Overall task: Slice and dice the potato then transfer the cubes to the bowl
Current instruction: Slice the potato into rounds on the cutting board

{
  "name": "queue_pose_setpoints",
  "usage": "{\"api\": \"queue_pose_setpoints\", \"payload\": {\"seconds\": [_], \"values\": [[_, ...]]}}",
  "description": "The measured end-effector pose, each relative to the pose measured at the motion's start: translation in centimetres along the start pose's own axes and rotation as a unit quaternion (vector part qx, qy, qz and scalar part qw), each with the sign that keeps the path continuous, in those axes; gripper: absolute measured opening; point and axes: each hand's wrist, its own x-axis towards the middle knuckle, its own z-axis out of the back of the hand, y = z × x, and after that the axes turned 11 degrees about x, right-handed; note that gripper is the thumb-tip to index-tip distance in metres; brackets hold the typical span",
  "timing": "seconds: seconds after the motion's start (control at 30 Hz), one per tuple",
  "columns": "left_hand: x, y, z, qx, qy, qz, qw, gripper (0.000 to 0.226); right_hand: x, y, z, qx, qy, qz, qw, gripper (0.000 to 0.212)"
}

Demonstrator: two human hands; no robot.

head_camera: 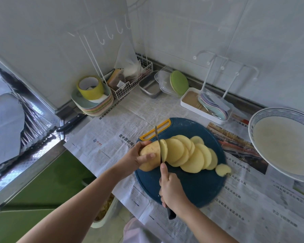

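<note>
Bench (67, 111) spread with newspaper (112, 130) from back wall to near edge. Round blue board (191, 186) flat on the paper, mid-bench, close to the near edge, yellow handle slot turned toward the back left corner. Wide blue-rimmed bowl (286, 146) at the right edge, well apart from the board. Stack of plates (95, 106) in the back left corner, carrying a yellow-green ring (89, 88), perhaps a roll of tape, though too blurred to say. Wire basket (130, 81) just beside the stack, against the back edge.

Left grip (137, 158) curled round the uncut end of the potato (153, 148), thumb on the near side. Right grip (172, 188) wrapped round the black handle of the knife (158, 137), forefinger laid along the spine.

Potato on its side on the left part of the board, cut face toward the right. Slices (193, 160) fanned in an overlapping row from that face toward the board's right rim, one small end piece apart at the rim. Knife blade down in the potato beside the newest slice, tip toward the back edge. Second knife (71, 122) flat at the left edge.
</note>
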Motion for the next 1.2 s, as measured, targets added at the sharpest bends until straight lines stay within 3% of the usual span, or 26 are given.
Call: {"api": "queue_pose_setpoints", "payload": {"seconds": [0.23,0.43,0.7,1.0,1.1,1.2], "values": [[1.0,-0.3,1.2,-0.031,0.027,0.026,0.999,0.108,0.3,-0.4,-0.8,-0.003,-0.006,0.001,1.000,0.056],[0.4,0.0,0.7,-0.002,0.020,0.008,1.000,0.104,1.0,-0.9,-0.9,0.020,-0.016,-0.032,0.999,0.052],[0.2,-0.1,0.7,-0.109,0.002,0.010,0.994,0.108,0.3,-0.7,-1.3,0.064,-0.044,-0.021,0.997,0.059],[-0.3,0.8,0.0,-0.132,-0.036,-0.004,0.991,0.103,-1.0,0.8,3.2,0.207,0.044,-0.081,0.974,0.057],[-0.6,1.0,-0.7,-0.123,-0.061,-0.011,0.990,0.103,-1.5,2.2,5.2,0.209,0.037,-0.045,0.976,0.058],[-0.9,1.0,-1.4,-0.107,-0.078,-0.019,0.991,0.103,-2.4,3.1,6.1,0.144,0.041,0.007,0.989,0.060]]}}
